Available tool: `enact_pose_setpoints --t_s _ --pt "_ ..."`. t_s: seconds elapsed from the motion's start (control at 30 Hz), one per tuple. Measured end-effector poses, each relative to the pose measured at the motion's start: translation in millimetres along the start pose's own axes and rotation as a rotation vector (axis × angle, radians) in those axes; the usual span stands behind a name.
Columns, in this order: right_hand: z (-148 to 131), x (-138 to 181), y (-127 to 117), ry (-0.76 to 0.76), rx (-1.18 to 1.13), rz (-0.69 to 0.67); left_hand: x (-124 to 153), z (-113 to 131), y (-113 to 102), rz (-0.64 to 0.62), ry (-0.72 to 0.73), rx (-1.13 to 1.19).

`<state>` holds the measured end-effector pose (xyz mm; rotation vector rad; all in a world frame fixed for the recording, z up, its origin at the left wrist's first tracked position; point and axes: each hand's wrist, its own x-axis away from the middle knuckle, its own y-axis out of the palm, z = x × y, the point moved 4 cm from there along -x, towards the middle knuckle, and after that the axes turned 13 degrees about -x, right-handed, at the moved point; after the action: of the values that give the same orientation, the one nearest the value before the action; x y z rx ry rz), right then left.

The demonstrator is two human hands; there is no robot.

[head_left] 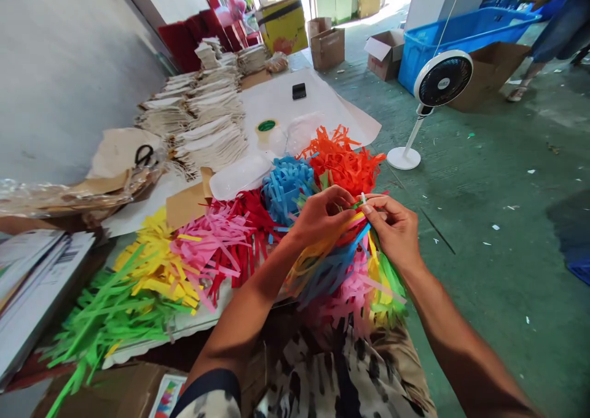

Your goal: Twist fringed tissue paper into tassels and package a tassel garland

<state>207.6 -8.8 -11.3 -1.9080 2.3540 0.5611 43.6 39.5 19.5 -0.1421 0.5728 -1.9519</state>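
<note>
My left hand (322, 215) and my right hand (394, 224) are close together above my lap, both with fingers pinched. Between them they hold the gathered top of a bundle of multicoloured paper fringe (353, 283), whose yellow, blue, pink and green strips hang down. A small white piece (364, 198) sticks up at my right fingertips; its kind is unclear. Just beyond my hands lie orange fringe (343, 163) and blue fringe (288, 184). Further left on the table are red fringe (251, 221), pink fringe (212, 230), yellow fringe (157, 252) and green fringe (120, 307).
Stacks of pale bundles (209, 117) line the wall side. Tape (266, 126), a black box-like object (299, 91) and black-handled scissors (144, 155) lie on the table. A white fan (443, 80) stands right, before a blue bin (461, 27). A person's leg (530, 70) shows far right.
</note>
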Motion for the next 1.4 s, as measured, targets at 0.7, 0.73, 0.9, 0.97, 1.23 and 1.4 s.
enact_pose_setpoints --t_s 0.7,0.73,0.9,0.97,1.23,1.4 --pt "-2 1 2 -0.135 0.077 -0.044 -3 -1 3 0.076 -0.004 0.019" --pt "-2 1 2 -0.141 0.084 -0.048 -2 1 4 0.066 -0.013 0.023" --pt "-2 1 1 -0.162 0.112 -0.047 0 1 6 0.007 -0.061 0.063" --pt "-1 1 2 -0.161 0.114 -0.047 -1 -2 6 0.0 -0.059 0.079" --pt "-3 4 4 -0.142 0.149 -0.077 -9 -15 5 -0.005 -0.081 0.171" --pt "-5 4 3 -0.124 0.22 -0.124 -16 -17 7 -0.024 -0.096 0.174"
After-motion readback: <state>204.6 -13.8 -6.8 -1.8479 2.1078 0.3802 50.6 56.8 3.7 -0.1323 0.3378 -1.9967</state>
